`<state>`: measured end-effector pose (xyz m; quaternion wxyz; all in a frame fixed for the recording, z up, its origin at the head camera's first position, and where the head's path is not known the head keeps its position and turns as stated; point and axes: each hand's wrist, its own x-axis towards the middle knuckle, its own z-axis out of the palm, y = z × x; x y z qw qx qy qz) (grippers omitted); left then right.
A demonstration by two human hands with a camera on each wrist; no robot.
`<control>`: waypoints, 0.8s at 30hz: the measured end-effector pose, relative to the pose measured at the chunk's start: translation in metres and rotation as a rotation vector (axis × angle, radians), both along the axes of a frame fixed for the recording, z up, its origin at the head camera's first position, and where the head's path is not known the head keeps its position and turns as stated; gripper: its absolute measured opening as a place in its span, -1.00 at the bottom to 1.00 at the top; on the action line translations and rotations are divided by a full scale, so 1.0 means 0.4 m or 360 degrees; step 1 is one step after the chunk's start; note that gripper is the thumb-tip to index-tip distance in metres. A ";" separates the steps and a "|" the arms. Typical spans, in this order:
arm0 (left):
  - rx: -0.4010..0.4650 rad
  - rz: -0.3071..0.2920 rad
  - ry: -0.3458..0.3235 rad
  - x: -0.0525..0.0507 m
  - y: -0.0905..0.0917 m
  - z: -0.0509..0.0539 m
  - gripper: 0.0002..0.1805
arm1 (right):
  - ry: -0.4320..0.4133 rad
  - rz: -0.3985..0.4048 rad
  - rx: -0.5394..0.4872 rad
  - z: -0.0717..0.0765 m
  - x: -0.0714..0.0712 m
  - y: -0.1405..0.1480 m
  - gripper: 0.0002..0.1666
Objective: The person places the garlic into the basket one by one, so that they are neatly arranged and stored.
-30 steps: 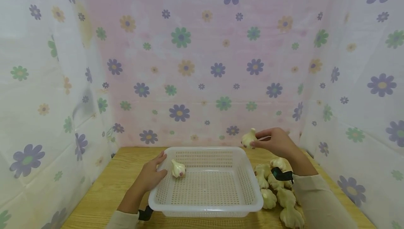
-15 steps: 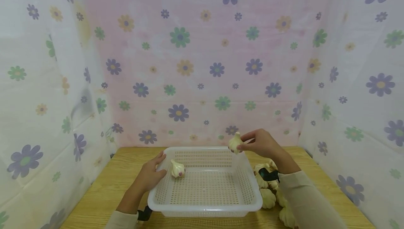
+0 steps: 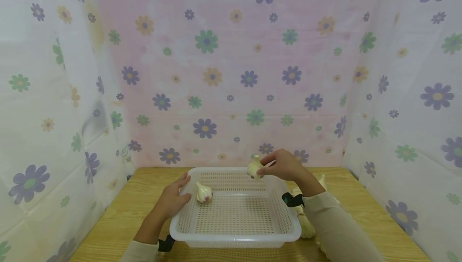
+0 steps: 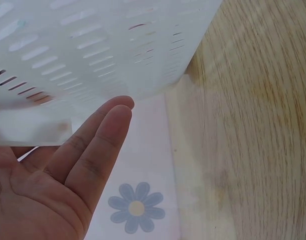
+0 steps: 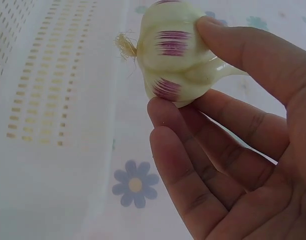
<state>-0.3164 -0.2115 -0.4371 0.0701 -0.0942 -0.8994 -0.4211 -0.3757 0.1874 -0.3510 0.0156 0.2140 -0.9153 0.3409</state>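
1. Evidently, a garlic bulb [image 3: 255, 169] is being carried: it is held up at the far side of the white basket [image 3: 236, 238], stem upward, in line with the far rim. Whether it is fully over the interior cannot be told.
2. The bulb is pinched between thumb and fingertips of the right hand [image 3: 285, 167]; the other fingers are seen below it in the right wrist view.
3. The step in hand is judged to be the transfer of bulbs into the basket. For the next move, a lowering to the basket floor and a release of the pinch seem to be called for.
4. By the left hand [image 3: 172, 200], the basket's left rim is touched, with the visible fingers kept straight; how firmly it is steadied cannot be told.
5. Counted: one bulb held, one resting bulb [image 3: 204, 193] inside near the left wall, one basket, two hands.
6. To the right of the basket, on the desk [image 3: 133, 206], at least three loose bulbs [image 3: 306, 228] can be made out; the rest of the pile is hidden by the right sleeve [image 3: 343, 226].
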 end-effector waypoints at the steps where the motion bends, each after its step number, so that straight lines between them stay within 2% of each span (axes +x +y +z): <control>1: 0.0005 -0.0005 0.0005 0.000 0.000 0.000 -0.25 | 0.0001 -0.0001 0.0009 -0.002 -0.002 -0.006 -0.44; 14: 0.0022 -0.0004 0.0006 -0.005 0.000 -0.006 -0.25 | -0.0052 0.0076 0.0073 -0.029 -0.023 -0.078 -0.64; 24: -0.0016 0.0018 0.0006 -0.007 0.000 -0.008 -0.25 | -0.0099 0.0110 0.0084 -0.049 -0.042 -0.131 -0.63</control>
